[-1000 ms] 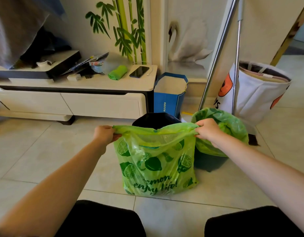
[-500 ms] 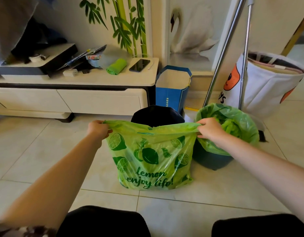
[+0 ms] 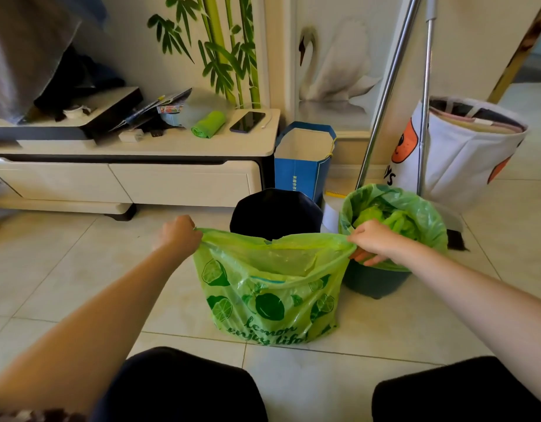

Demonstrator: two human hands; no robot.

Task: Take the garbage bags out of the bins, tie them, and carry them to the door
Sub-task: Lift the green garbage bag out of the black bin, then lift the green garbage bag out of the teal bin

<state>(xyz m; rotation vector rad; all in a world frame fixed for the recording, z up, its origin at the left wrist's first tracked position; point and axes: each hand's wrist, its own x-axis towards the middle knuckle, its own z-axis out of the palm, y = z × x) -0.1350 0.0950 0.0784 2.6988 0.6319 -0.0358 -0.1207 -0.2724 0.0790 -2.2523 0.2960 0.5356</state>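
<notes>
A green garbage bag [image 3: 269,300] printed with lemons stands on the tiled floor in front of me, its mouth stretched wide. My left hand [image 3: 178,234] grips the rim's left end and my right hand [image 3: 373,242] grips the right end. Right behind the bag stands a black bin [image 3: 275,213] with no liner visible in it. To the right sits a dark teal bin [image 3: 372,281] lined with a second green bag [image 3: 415,214] holding crumpled green material.
A low white TV cabinet [image 3: 184,184] runs along the left wall, with a phone [image 3: 247,121] and a green bag roll [image 3: 209,124] on top. A blue paper bag [image 3: 302,166], two metal poles [image 3: 385,95] and a white fabric basket [image 3: 464,153] stand behind the bins.
Both hands have pulled the bag's rim further apart, stretching the mouth wider. The view has shifted slightly closer to the bag and bins.
</notes>
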